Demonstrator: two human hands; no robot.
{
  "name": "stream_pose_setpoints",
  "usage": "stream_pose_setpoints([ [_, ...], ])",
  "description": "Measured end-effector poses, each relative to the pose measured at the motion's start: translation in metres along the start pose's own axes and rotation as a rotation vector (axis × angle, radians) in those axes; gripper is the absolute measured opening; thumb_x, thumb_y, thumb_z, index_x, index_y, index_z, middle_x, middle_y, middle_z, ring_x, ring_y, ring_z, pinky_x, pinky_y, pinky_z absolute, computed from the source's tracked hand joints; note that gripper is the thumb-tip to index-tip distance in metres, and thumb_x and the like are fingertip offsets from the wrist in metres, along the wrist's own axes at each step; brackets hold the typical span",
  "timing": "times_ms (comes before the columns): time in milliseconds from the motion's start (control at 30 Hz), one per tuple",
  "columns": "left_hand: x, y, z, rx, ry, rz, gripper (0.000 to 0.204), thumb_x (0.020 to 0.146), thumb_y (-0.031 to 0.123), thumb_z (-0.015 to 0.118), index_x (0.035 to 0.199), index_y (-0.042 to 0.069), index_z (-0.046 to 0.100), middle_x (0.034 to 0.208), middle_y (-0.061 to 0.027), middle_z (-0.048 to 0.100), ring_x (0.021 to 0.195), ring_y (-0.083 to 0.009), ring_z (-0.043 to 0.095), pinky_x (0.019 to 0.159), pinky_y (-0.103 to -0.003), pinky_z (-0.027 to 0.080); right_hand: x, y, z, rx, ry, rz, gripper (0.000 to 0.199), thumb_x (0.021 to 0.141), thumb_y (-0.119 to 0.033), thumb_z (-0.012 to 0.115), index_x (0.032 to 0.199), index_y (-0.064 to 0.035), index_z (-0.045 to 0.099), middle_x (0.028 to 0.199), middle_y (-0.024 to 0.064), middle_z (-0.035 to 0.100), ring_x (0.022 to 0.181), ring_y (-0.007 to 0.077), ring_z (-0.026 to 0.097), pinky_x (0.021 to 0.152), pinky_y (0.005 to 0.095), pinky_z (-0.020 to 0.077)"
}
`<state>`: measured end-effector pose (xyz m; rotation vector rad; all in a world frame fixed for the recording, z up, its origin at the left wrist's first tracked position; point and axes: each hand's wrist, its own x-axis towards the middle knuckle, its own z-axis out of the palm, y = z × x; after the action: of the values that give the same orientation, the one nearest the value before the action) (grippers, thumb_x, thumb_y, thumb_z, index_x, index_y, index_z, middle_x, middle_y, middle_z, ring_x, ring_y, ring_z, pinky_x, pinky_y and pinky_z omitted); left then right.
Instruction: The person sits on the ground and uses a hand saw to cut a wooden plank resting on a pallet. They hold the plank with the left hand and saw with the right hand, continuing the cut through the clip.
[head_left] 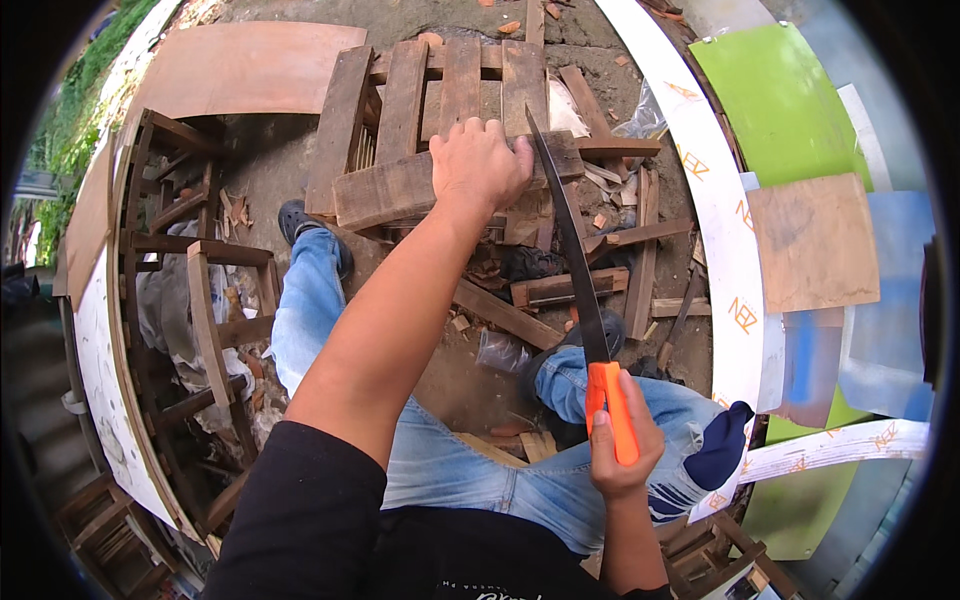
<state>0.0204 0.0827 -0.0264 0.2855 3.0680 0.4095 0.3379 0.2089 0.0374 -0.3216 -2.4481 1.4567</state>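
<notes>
My left hand (pixel 478 170) is closed over a weathered plank (pixel 385 192), pressing it down on a slatted wooden pallet (pixel 462 85). Its fingertips curl over the plank's far edge. In my right hand (pixel 625 440) is a handsaw (pixel 575 245) with a long dark blade and an orange handle, the fingers wrapped round the grip. The blade points away from me and crosses the plank's right end, to the right of my left hand. Whether the teeth have cut into the wood, I cannot tell.
Offcuts (pixel 570 288) and wood scraps litter the ground below the pallet. Wooden frames (pixel 215 300) stand at the left. A plywood sheet (pixel 240 68) lies at the far left. White panels (pixel 715 200) and a green board (pixel 780 105) line the right. A clear plastic cup (pixel 503 350) lies between my feet.
</notes>
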Motion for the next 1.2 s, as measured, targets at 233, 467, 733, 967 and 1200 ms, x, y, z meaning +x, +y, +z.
stream_pose_setpoints([
  [233, -0.009, -0.003, 0.0, -0.064, 0.077, 0.046, 0.045, 0.099, 0.044, 0.05, 0.107, 0.004, 0.07, 0.111, -0.0169, 0.069, 0.115, -0.0328, 0.064, 0.098, -0.051, 0.045, 0.094, 0.013, 0.041, 0.081, -0.049, -0.054, 0.046, 0.089, 0.003, 0.066, 0.135, 0.0078, 0.062, 0.128, 0.023, 0.07, 0.116, 0.0262, 0.071, 0.099, 0.0323, 0.0534],
  [467, 0.002, -0.021, 0.001, 0.024, 0.114, -0.032, 0.044, 0.1, 0.044, 0.047, 0.11, 0.006, 0.068, 0.115, -0.0124, 0.067, 0.115, -0.0294, 0.062, 0.1, -0.048, 0.042, 0.097, -0.005, 0.045, 0.115, 0.015, -0.159, 0.046, 0.09, 0.0, 0.068, 0.135, 0.0087, 0.062, 0.127, 0.023, 0.071, 0.114, 0.0257, 0.071, 0.098, 0.0315, 0.0526],
  [733, -0.001, -0.017, 0.006, 0.004, 0.221, -0.028, 0.041, 0.101, 0.041, 0.049, 0.107, 0.005, 0.068, 0.112, -0.0146, 0.067, 0.113, -0.0326, 0.063, 0.097, -0.05, 0.043, 0.055, 0.001, -0.007, 0.101, 0.109, -0.129, 0.049, 0.093, -0.003, 0.067, 0.139, 0.0118, 0.056, 0.13, 0.0252, 0.067, 0.115, 0.028, 0.07, 0.099, 0.0346, 0.053],
  [967, 0.002, -0.026, -0.009, -0.036, 0.006, 0.016, 0.061, 0.093, 0.052, 0.059, 0.132, 0.005, 0.061, 0.132, -0.0179, 0.063, 0.131, -0.0335, 0.053, 0.109, -0.05, 0.039, 0.049, 0.024, -0.011, 0.241, 0.103, 0.059, 0.049, 0.094, -0.005, 0.067, 0.139, 0.0123, 0.056, 0.13, 0.0242, 0.067, 0.113, 0.0266, 0.069, 0.098, 0.0343, 0.0528],
  [1200, 0.031, -0.042, -0.05, 0.064, -0.526, 0.104, 0.107, 0.071, 0.071, 0.078, 0.149, 0.003, 0.047, 0.148, -0.0189, 0.055, 0.142, -0.0367, 0.046, 0.116, -0.053, 0.034, 0.05, 0.022, -0.012, 0.151, 0.081, -0.147, 0.048, 0.091, -0.004, 0.068, 0.135, 0.0116, 0.059, 0.121, 0.0241, 0.071, 0.103, 0.0258, 0.073, 0.092, 0.0328, 0.0549],
])
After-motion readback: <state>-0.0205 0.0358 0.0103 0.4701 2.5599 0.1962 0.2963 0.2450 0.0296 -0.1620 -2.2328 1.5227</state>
